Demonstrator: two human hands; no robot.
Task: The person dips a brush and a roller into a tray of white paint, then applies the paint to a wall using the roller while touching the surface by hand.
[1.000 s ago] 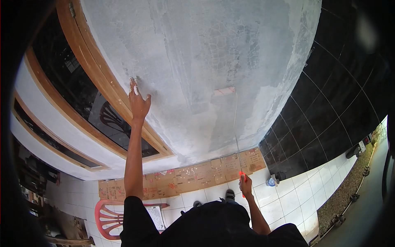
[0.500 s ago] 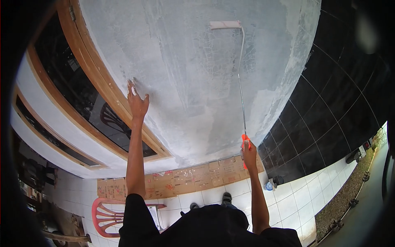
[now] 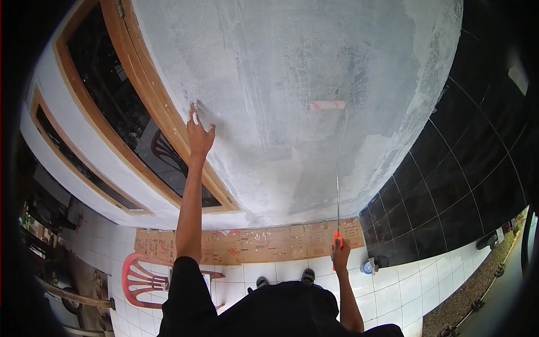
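My right hand (image 3: 340, 255) is closed around the orange handle of a paint roller (image 3: 328, 105). Its long thin metal rod runs up to a whitish roller sleeve, which lies against the grey-white wall (image 3: 269, 185). Crackled patches show in the wall's coating near the sleeve. My left hand (image 3: 200, 135) is raised to the wall beside the wooden window frame (image 3: 151, 101). Its fingers are stretched out, with white smears on them, and the fingertips appear to touch the wall. Nothing shows in that hand.
Flattened cardboard (image 3: 269, 244) lies along the wall's foot on white floor tiles. A red plastic chair (image 3: 137, 281) stands at lower left, under my left arm. Black tiles (image 3: 443, 185) cover the wall at right. A small clear-and-blue container (image 3: 368, 267) sits near the tiled corner.
The roller has come down the wall, and my right hand has lowered with it. My left hand keeps its place by the window frame while the whole view has shifted slightly.
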